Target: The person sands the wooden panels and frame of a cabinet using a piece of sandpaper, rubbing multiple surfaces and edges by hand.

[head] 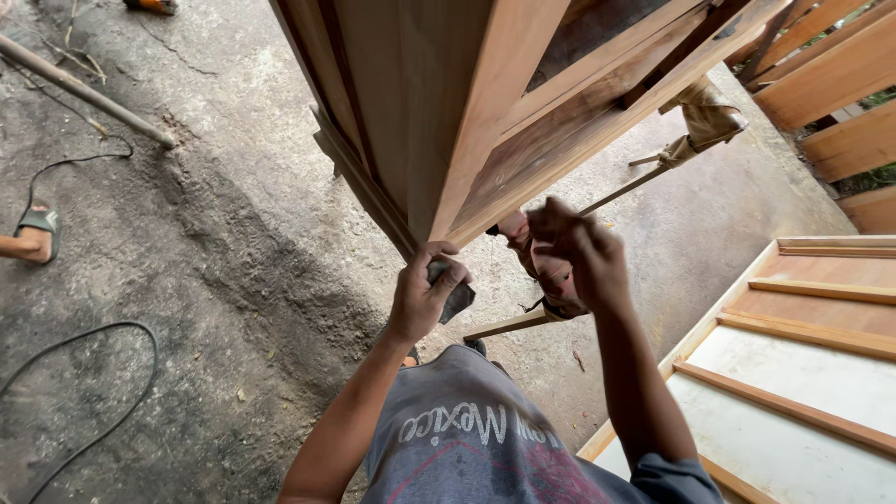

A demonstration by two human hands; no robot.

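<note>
A tall wooden frame (467, 103) of reddish-brown boards stands tilted in front of me on the concrete floor. My left hand (420, 294) grips a small dark sanding pad (457, 299) just below the frame's lower corner. Close under the frame's slanted lower edge is my right hand (574, 252), blurred, with its fingers curled. Whether it grips anything is hidden by the back of the hand. Behind that hand, a cloth-wrapped wooden support (527, 247) props up the frame.
A light wooden panel with cross slats (803, 355) lies at the lower right. More boards (840, 84) lean at the upper right. A black cable (103, 373) curls on the rough concrete at left, near another person's sandalled foot (35, 233) and a long pole (84, 89).
</note>
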